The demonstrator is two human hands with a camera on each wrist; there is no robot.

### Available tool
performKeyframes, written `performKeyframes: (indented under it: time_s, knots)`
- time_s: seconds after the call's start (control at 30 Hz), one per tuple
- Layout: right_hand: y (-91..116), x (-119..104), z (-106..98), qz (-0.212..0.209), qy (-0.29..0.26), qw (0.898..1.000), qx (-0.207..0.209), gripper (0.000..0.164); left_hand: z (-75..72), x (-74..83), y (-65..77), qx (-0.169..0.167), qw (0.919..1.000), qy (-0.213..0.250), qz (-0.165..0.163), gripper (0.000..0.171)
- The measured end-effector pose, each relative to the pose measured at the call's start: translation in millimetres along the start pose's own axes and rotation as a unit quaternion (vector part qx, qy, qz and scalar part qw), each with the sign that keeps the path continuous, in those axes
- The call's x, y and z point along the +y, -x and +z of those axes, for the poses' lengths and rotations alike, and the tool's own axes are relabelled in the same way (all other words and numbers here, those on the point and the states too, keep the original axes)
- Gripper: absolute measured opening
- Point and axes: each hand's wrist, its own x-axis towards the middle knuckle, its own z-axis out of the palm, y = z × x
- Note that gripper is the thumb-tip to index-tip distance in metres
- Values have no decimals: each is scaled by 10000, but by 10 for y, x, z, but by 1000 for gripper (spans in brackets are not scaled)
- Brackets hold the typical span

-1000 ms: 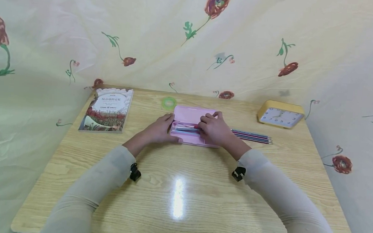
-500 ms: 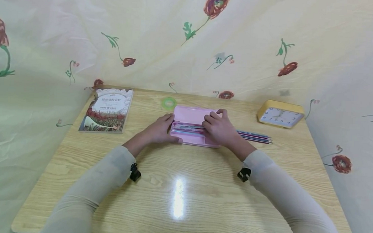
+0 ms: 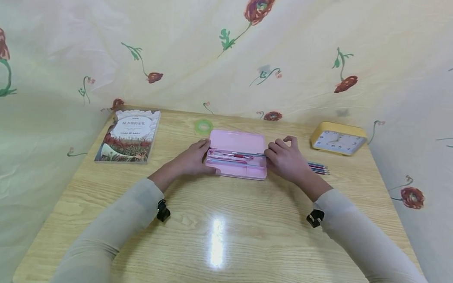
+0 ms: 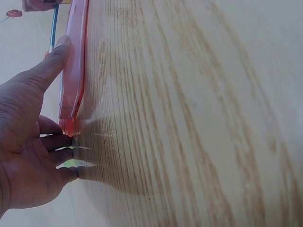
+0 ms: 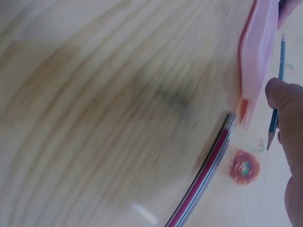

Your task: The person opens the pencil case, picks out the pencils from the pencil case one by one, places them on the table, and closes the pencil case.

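Note:
An open pink pencil case (image 3: 237, 140) lies near the back of the table, its lid folded back. My left hand (image 3: 195, 159) holds the case's left end, thumb along the front wall and fingers round the side. Inside the case lie a red-and-clear pen (image 3: 243, 157) and other slim sticks. My right hand (image 3: 287, 162) pinches a dark teal pencil (image 5: 282, 61) at the case's right end. In the right wrist view its sharpened tip points away from the case and its far end is over it. Several pencils (image 5: 201, 175) lie bundled on the table, partly hidden behind my right hand in the head view.
A book (image 3: 127, 137) lies at the back left. A roll of green tape (image 3: 203, 126) sits behind the case. On the right stands a yellow alarm clock (image 3: 339, 142). Flowered cloth (image 3: 185, 48) hangs behind the wooden table (image 3: 267, 239).
My right hand has moved right, from over the case to its right end, uncovering more of the inside and drawing the pencil along. My left hand has stayed on the case.

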Motion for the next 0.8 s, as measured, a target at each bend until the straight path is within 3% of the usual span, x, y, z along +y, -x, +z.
performKeyframes:
  time_s: [0.47, 0.8]
  knots:
    - [646, 332, -50, 671, -96, 9973, -266, 25, 0, 7, 7, 29, 10000, 39, 4, 133]
    - [1007, 445, -64, 622, 68, 9980, -51, 28, -10, 27, 24, 3, 10000, 2, 3, 133]
